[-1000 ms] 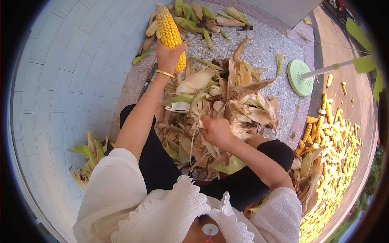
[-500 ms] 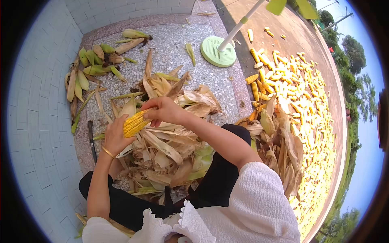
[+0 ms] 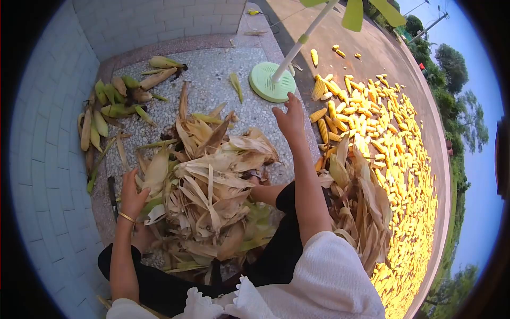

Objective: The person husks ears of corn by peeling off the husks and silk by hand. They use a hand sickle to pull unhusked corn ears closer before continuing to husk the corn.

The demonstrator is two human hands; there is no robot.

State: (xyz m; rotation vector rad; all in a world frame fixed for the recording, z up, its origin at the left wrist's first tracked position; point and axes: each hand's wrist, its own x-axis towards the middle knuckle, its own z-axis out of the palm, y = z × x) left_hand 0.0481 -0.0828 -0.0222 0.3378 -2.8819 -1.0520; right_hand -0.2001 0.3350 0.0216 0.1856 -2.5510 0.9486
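Note:
My left hand [image 3: 133, 195] is low at the left edge of the husk pile, thumb and fingers apart, with no ear in it. Beside it lies a pale loose husk [image 3: 156, 173]. My right hand [image 3: 291, 121] reaches out to the right with its fingers spread, holding nothing, just below the green fan base [image 3: 270, 85]. Beyond its fingertips, a yellow corn ear [image 3: 319, 89] shows at the near edge of the spread of husked corn [image 3: 366, 109]. Dry husks [image 3: 212, 181] are heaped between my legs.
Unhusked corn ears [image 3: 119, 98] lie along the tiled wall [image 3: 50, 159] at the left. A dark, narrow tool [image 3: 112, 192] rests on the floor near my left hand. More husks [image 3: 364, 202] pile up by my right knee. The fan pole [image 3: 304, 40] rises at the upper right.
The husked corn ear has left my hands. My right hand has swung right, away from my left, and opened. My left hand has lowered and opened. The whole view has shifted slightly.

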